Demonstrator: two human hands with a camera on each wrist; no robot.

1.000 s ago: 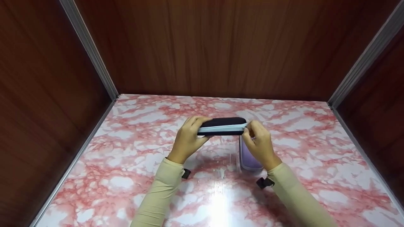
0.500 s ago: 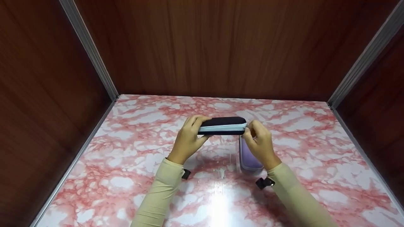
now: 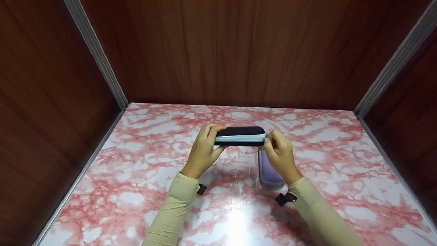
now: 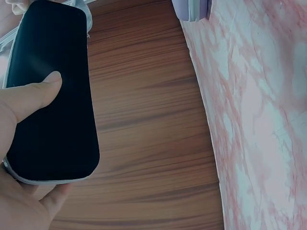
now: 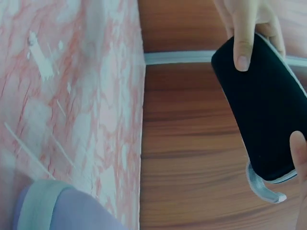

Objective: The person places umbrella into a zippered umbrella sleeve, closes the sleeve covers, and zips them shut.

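Observation:
A black zippered case (image 3: pixel 240 131) with a pale blue zipper band is held up above the table. My left hand (image 3: pixel 203 147) grips its left end, thumb pressed on one flat face in the left wrist view and fingers on the opposite side. At the right end my right hand (image 3: pixel 280 153) pinches near the zipper's end; the fingertips hide the zipper pull. A grey zipper tail (image 5: pixel 263 187) curls out from that end in the right wrist view. Below my right hand lies a purple case (image 3: pixel 270 171), partly covered by the hand.
The table (image 3: pixel 136 177) has a red and white marbled top. Brown wood panels (image 3: pixel 218 51) wall it at the back and both sides, with grey metal strips (image 3: pixel 99 54) at the corners. Small black devices sit at both wrists.
The black case and both hands have shifted very slightly, with the grip of each hand unchanged. The purple case stays in place.

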